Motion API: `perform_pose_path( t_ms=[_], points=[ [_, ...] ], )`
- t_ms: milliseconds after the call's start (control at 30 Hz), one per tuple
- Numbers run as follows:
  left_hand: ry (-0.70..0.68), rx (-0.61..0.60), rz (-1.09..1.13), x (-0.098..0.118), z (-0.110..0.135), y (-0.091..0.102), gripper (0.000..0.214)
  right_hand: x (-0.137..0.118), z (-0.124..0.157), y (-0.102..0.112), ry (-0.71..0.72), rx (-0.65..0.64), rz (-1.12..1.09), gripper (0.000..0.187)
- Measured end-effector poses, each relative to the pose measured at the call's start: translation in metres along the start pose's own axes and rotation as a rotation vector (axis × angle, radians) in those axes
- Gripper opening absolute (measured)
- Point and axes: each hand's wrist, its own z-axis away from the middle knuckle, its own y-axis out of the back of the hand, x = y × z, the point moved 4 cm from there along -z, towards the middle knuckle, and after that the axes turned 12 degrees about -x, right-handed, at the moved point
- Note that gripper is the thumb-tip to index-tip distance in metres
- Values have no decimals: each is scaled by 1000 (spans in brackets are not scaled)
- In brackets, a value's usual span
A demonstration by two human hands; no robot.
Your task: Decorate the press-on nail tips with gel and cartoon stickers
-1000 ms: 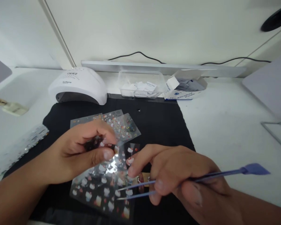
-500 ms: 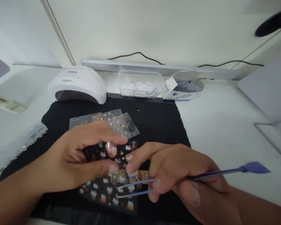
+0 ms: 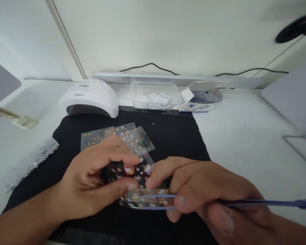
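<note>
My left hand pinches a clear sticker sheet printed with small white and red figures, its thumb on the near side and fingers behind. The sheet is bent, with its lower part folded toward me. My right hand grips purple-blue tweezers, and their prongs point left across the folded lower part. Its index fingertip touches or nearly touches the sheet's right side. Whether the tweezer tips hold anything is too blurred to tell.
More sticker sheets lie on a black mat. Behind stand a white nail lamp, a clear plastic box of packets and an open alcohol-pad box. A shiny packet and a pale brush-like tool are at left.
The sticker sheet has gone from nearly flat to bent, its lower part tilted up. The tweezers have turned more level, their rear end lower and farther right. The view has shifted slightly.
</note>
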Motion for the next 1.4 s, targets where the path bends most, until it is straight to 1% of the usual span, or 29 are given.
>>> perform_pose_path(
  t_ms=[67, 133, 233, 367, 533, 633, 800, 867, 967, 1167, 1300, 1400],
  points=[
    [15, 2, -2, 1, 2, -3, 34, -1, 1, 0, 1, 7, 24, 29],
    [60, 15, -11, 2, 3, -5, 31, -2, 3, 0, 17, -2, 48, 28],
    [91, 25, -20, 5, 3, -7, 29, 0, 5, -1, 38, 17, 20, 26],
    [81, -3, -52, 6, 0, -7, 34, 4, 6, -2, 40, 89, -55, 25],
    [107, -68, -99, 6, -2, -5, 35, 5, 8, -4, 50, 93, -71, 25],
    [122, -105, -99, 6, -1, -3, 32, 6, 8, -2, 27, 142, -95, 25],
    [161, -105, -135, 6, 1, -1, 25, 8, 7, -4, -1, 206, -142, 24],
    [176, -119, -155, 7, 0, -1, 24, 10, 7, -4, -29, 248, -156, 22],
    [175, -155, -158, 8, -3, -2, 20, 13, 7, -4, -24, 293, -180, 22],
    [160, -175, -145, 8, -7, -3, 19, 16, 10, -2, -36, 200, -286, 24],
    [134, -180, -133, 10, -6, -4, 20, 17, 12, -1, -48, 197, -319, 23],
    [114, -193, -146, 12, -8, -4, 20, 17, 13, -2, -56, 212, -326, 26]
  ],
)
